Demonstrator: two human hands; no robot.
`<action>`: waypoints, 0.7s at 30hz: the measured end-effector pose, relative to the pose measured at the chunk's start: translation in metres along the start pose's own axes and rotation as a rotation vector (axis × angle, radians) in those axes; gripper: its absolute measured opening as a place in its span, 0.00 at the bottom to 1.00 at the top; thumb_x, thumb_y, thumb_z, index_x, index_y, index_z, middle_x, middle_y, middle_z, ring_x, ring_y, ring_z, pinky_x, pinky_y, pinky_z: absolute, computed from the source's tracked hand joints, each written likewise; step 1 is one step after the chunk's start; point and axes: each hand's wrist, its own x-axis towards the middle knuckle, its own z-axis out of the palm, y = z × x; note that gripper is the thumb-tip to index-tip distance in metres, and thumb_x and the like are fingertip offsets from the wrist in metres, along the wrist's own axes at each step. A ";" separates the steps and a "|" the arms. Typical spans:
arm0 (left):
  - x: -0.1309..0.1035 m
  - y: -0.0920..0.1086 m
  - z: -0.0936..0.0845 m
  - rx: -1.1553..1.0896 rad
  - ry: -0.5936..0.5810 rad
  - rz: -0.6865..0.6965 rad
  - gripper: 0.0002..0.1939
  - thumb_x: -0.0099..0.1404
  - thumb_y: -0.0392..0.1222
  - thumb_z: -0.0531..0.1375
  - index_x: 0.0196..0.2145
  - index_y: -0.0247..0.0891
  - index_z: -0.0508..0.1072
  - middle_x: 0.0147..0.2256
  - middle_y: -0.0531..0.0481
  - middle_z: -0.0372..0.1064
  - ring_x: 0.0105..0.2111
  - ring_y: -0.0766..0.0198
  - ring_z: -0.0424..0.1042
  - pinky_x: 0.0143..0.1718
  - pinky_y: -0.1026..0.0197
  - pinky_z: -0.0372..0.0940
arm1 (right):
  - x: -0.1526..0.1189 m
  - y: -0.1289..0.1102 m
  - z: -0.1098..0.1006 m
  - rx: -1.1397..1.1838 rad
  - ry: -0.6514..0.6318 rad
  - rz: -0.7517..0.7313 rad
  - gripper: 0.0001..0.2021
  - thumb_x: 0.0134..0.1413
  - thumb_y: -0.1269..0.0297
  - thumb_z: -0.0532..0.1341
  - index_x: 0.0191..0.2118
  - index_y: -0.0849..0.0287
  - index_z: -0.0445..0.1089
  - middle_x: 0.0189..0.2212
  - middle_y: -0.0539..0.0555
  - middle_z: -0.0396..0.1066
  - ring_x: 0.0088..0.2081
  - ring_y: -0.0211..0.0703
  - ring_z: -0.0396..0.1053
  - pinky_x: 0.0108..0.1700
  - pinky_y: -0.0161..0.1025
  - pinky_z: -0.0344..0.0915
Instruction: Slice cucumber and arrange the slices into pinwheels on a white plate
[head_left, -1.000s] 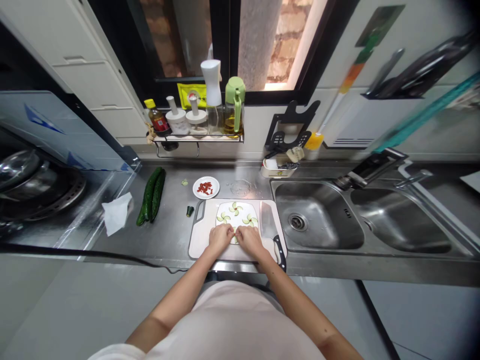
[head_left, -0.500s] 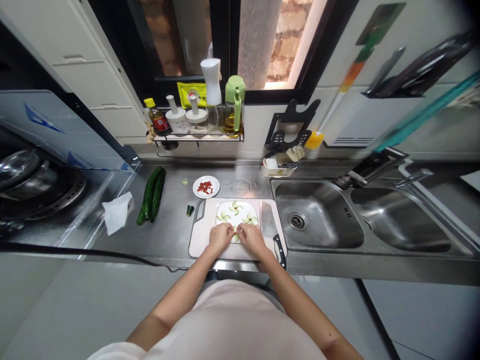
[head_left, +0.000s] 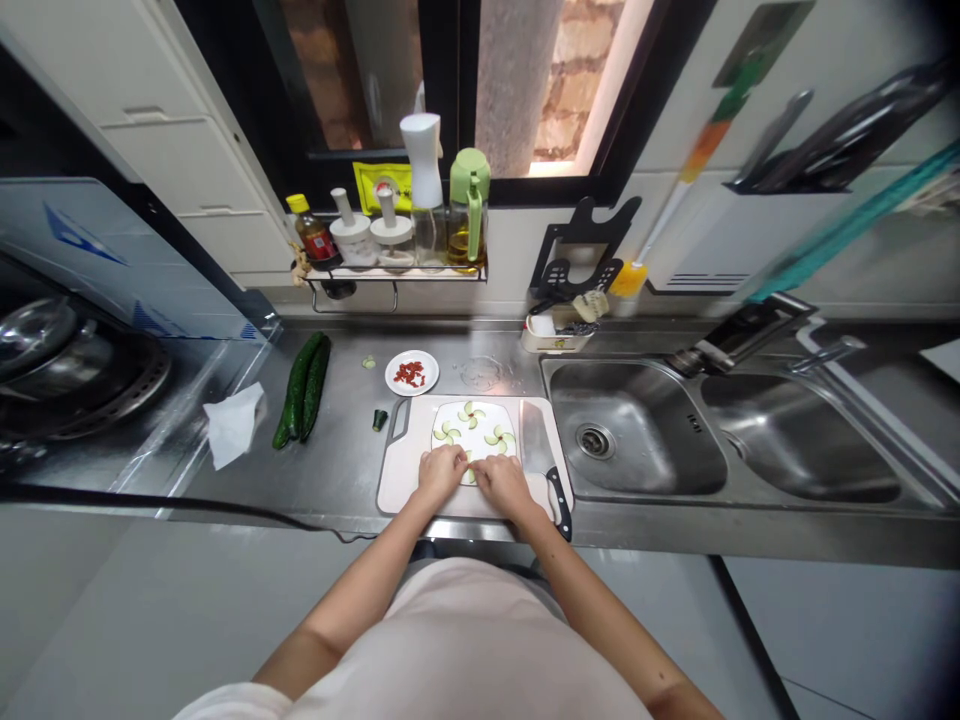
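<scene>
A white square plate (head_left: 473, 440) lies on a pale cutting board (head_left: 400, 487). Cucumber slices (head_left: 471, 414) form several pinwheels on the plate, some with a small red piece in the centre. My left hand (head_left: 441, 474) and my right hand (head_left: 504, 482) meet over the pinwheel nearest me, fingertips pinched close together. Whatever tiny thing the fingers hold is too small to make out. A kitchen knife with a black handle (head_left: 559, 503) rests on the board's right side, its blade partly beside the plate. Behind the board is a small white dish (head_left: 391, 376) of chopped red pieces (head_left: 410, 374).
Two whole cucumbers (head_left: 303, 390) lie left of the board, with a cut cucumber end (head_left: 380, 420) nearer it. A white tissue (head_left: 232, 427) is farther left. To the right is a double sink (head_left: 645, 490). Seasoning bottles stand on a wall rack (head_left: 442, 277).
My right fingers have shifted slightly over the nearest pinwheel, their tips now pointing more to the left. My left hand stays almost still. Everything else remains in place.
</scene>
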 end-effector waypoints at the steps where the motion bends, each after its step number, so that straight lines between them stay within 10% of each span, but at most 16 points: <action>1: 0.000 0.000 0.000 0.001 0.005 0.002 0.08 0.63 0.42 0.55 0.36 0.42 0.73 0.37 0.51 0.73 0.40 0.62 0.70 0.42 0.61 0.57 | 0.000 0.000 0.000 0.000 0.003 0.000 0.17 0.64 0.64 0.47 0.40 0.55 0.74 0.34 0.55 0.72 0.38 0.42 0.64 0.41 0.37 0.47; 21: -0.001 0.003 -0.001 -0.018 -0.002 0.000 0.08 0.64 0.42 0.55 0.38 0.43 0.74 0.38 0.50 0.74 0.42 0.61 0.70 0.44 0.60 0.57 | 0.000 0.000 -0.002 -0.002 0.003 -0.002 0.16 0.64 0.64 0.48 0.42 0.54 0.74 0.36 0.55 0.73 0.39 0.42 0.65 0.41 0.38 0.48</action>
